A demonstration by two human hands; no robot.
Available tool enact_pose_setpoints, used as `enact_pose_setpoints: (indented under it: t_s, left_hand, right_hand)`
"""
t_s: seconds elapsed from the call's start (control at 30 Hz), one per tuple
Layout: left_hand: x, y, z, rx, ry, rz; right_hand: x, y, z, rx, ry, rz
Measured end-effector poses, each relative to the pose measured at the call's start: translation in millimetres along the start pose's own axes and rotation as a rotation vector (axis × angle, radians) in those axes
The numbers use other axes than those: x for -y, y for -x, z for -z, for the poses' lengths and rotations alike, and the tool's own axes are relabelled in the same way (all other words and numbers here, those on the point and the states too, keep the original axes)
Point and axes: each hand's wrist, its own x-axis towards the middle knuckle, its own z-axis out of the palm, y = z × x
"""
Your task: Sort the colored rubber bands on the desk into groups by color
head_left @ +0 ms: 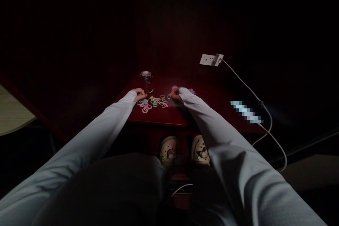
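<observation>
Several small pastel hair ties lie in a loose pile on a dark red tabletop. At the pile's left edge is my left hand, its fingers curled and bent down close to the ties; whatever they may hold is hidden. On the other side, my right hand has its fingers pinched together at a green hair tie. A thin green strip lies just beyond my left hand. Behind it stands a clear jar with a pinkish top. Pink and purple fluffy bits show partly behind my right wrist.
A white wall socket holds a plug, with a white cable looping down on the right. A blurred-out bright device lies right of my forearm. Below the table's front edge are my beige clogs. A pale surface is far left.
</observation>
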Motion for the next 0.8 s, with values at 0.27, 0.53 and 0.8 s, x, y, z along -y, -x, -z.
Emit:
enact_pose_setpoints:
  t_s: [0.27, 0.53, 0.8]
  left_hand:
    - [0, 2, -8.7, 0.023, -0.238, -0.109]
    - [-3, 7, -9.2, 0.039, -0.294, -0.201]
    - [-2, 8, -10.0, 0.017, -0.239, -0.183]
  right_hand:
    - [51, -27, -28, 0.158, 0.124, -0.007]
    - [66, -51, -43, 0.087, 0.353, 0.102]
    - [92, -71, -64, 0.147, 0.454, 0.067]
